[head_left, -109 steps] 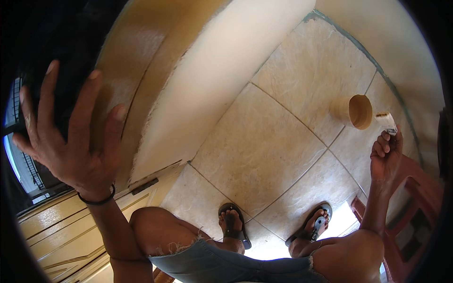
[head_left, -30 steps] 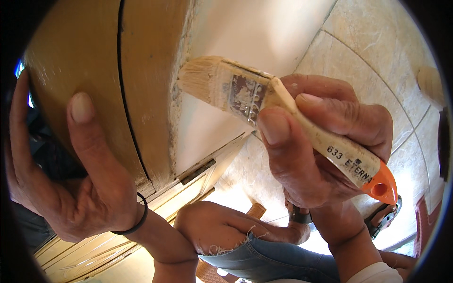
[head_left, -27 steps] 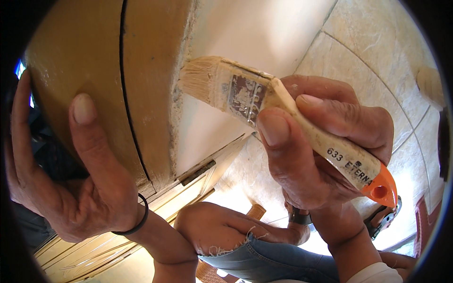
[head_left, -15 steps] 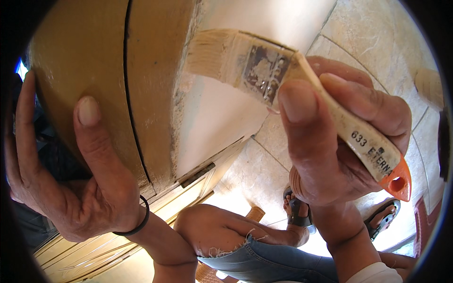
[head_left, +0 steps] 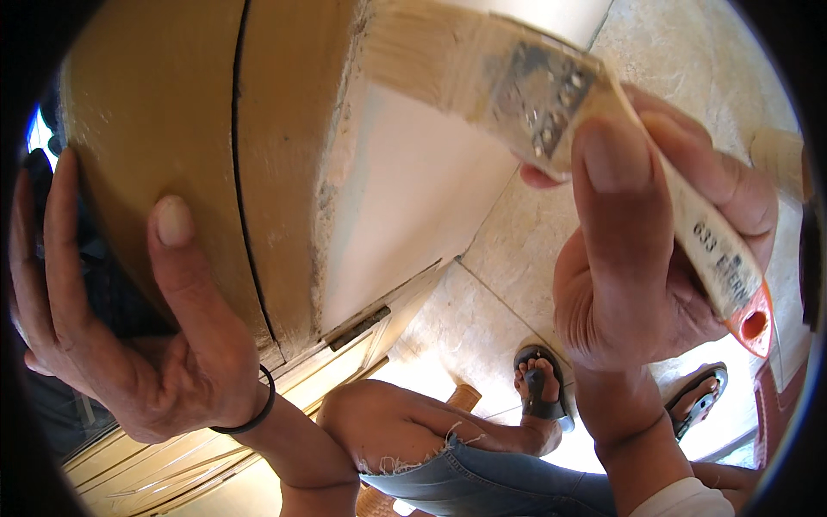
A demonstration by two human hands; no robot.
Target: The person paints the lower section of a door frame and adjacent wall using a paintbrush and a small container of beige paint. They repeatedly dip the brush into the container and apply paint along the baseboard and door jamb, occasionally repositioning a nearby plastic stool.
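My right hand grips a flat paintbrush by its pale handle, thumb on the near side. The handle ends in an orange tip with a hole, and the metal band is smeared with paint. Its bristles, coated in cream-tan paint, lie at the edge of a brown wooden panel, beside a pale wall; whether they touch is blurred. On the left, my left hand has its fingers spread. Its thumb rests against the brown wood, while the other fingers reach past the wood's left edge. It holds nothing.
A dark seam runs down the brown wood. Below are light wooden cabinet panels and a dark metal fitting. Beige floor tiles spread to the right. My legs in denim shorts and sandalled feet are underneath.
My right hand and the paintbrush have moved up and to the right, along the wood's edge. My left hand has shifted slightly and stays spread at the wood.
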